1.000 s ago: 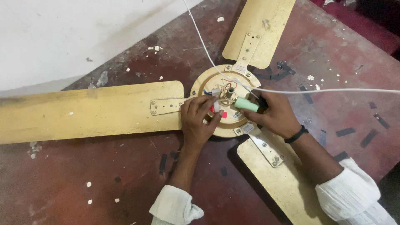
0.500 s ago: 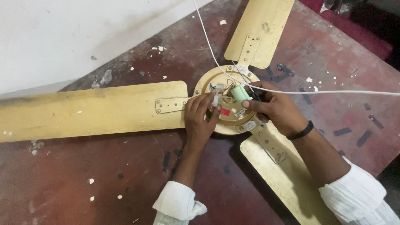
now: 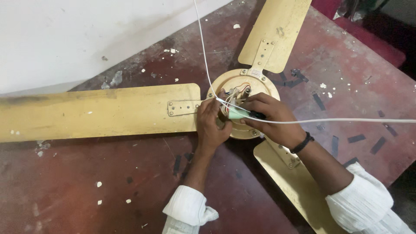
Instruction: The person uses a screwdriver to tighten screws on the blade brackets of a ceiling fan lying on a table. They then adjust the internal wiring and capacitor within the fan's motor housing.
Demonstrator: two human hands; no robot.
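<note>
Head view: hands [image 3: 242,119] nearer hub [image 3: 260,84] centre

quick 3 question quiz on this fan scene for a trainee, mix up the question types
1. True or false: the right hand holds a tool with a pale green handle over the fan hub.
2. How many fan blades are fixed to the hub? A) two B) three C) five
3. Fill in: the left hand works at the hub beside the long blade, and a thin ____ cord runs off to the right edge of the picture.

Key
1. True. The handle sits in the right hand's fingers, above the hub's wires.
2. B. One blade points left, one up, one down to the right.
3. White.
</note>
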